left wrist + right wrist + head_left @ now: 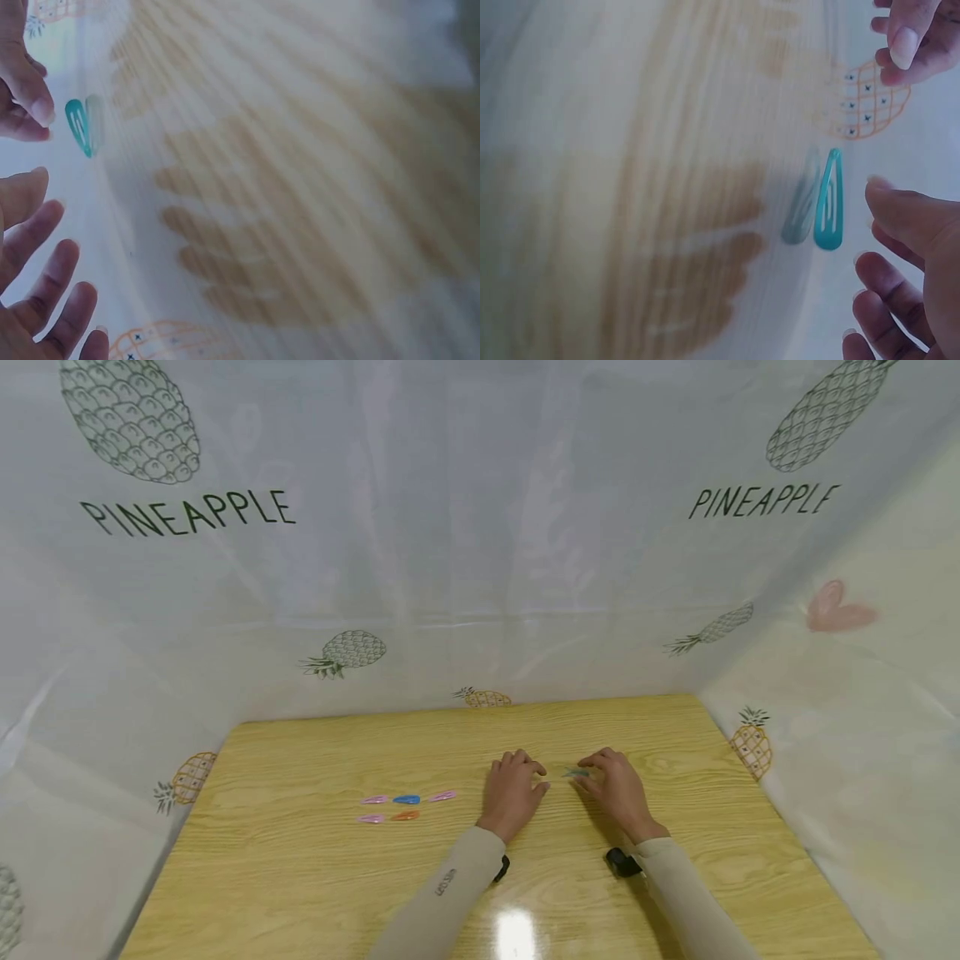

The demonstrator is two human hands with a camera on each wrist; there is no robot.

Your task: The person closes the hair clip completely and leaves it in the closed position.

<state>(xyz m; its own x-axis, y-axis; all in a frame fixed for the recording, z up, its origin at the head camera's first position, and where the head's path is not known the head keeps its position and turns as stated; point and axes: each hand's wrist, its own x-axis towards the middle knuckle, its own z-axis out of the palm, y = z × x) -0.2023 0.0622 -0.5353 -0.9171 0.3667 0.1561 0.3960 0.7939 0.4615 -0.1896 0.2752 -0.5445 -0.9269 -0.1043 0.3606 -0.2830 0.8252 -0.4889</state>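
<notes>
A teal snap hair clip [576, 772] lies on the wooden table between the two hands, closer to the right one. In the right wrist view the teal clip [829, 201] shows beside its reflection on the glossy top. Just past its wide end is my right hand [617, 789], thumb and fingers spread, with a small gap to the clip. My left hand [513, 793] is to the left of the clip, its fingers loosely bent and holding nothing. Both hands [41, 277] also appear in the left wrist view, apart from the clip.
On the table's left part lie several snap clips in two rows: a blue clip [407, 799], an orange clip [406, 816], and pink clips, one a pink clip [442, 796]. A pineapple-print curtain [480, 568] stands behind the table [300, 877] and at its sides.
</notes>
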